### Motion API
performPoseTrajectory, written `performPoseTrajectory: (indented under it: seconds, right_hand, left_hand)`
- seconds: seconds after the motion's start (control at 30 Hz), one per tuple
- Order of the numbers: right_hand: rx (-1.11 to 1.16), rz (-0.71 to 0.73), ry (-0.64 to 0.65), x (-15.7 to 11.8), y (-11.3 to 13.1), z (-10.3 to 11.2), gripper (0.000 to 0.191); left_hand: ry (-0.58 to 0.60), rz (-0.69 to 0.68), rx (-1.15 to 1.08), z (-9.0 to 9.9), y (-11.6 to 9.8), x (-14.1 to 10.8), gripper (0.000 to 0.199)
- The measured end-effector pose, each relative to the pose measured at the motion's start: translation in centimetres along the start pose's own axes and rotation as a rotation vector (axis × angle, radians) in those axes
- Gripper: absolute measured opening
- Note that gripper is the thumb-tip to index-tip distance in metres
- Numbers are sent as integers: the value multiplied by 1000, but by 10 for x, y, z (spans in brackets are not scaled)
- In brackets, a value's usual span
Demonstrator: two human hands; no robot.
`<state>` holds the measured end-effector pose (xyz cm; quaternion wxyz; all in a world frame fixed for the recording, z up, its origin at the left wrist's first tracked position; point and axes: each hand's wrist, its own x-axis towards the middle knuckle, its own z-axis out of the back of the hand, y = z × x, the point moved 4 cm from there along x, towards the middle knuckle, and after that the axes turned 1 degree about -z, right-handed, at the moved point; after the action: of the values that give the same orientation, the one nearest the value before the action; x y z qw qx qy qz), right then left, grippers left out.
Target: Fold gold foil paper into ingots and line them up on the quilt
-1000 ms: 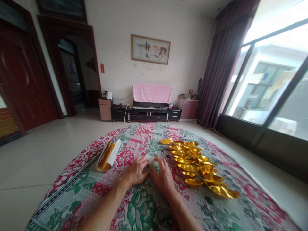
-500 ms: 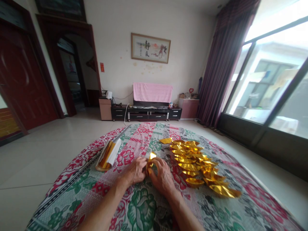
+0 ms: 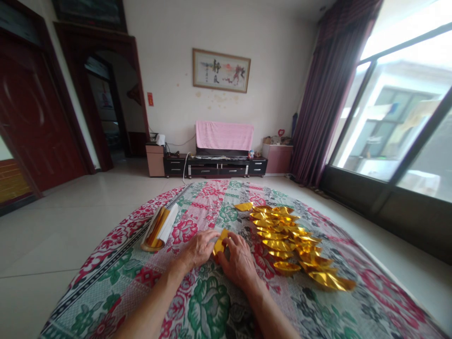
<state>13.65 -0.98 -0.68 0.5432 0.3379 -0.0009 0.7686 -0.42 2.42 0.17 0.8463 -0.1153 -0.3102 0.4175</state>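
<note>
Now the gold paper (image 3: 221, 242) shows as a flat, dull strip btwn both hands, vs. a shiny, curled piece a moment ago; prob. one fold further on. R hand (image 3: 240, 258) pinches its right edge; L hand (image 3: 202, 248) bends fingers at the left edge, can't tell if gripping. It's mid-bench (image 3: 208, 301), left of the gold boats (image 3: 277, 246).

Foil pc. (image 3: 219, 245) part-hidden by R hand (image 3: 240, 259)

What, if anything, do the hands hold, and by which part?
A small gold strip, at its two long sides, between the left hand and the right hand; fingertip contacts are partly hidden.
</note>
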Motion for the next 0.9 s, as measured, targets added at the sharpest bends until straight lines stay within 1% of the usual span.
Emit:
performPoseTrajectory:
  seconds: [0.13,0.23,0.47,0.67,0.77,0.9]
  right_hand:
    - [-9,0,0,0,-1,-2,22]
    - [-15,13,-10,0,0,-1,20]
    - [-55,-4,2,1,1,7,12]
    - [-128,-41,-16,1,-5,11,11]
    - [-121,12,-12,3,-1,12,12]
    - [-28,113,81,5,4,9,18]
  left_hand:
    - [-23,-3,-1,1,0,0,30]
    - [12,-30,27,-2,1,0,23]
    - [98,-114,53,-3,-4,-1,22]
    - [44,-122,172,-1,-8,4,17]
    - [61,-110,210,-1,-10,4,17]
    - [133,-69,196,-2,-9,3,22]
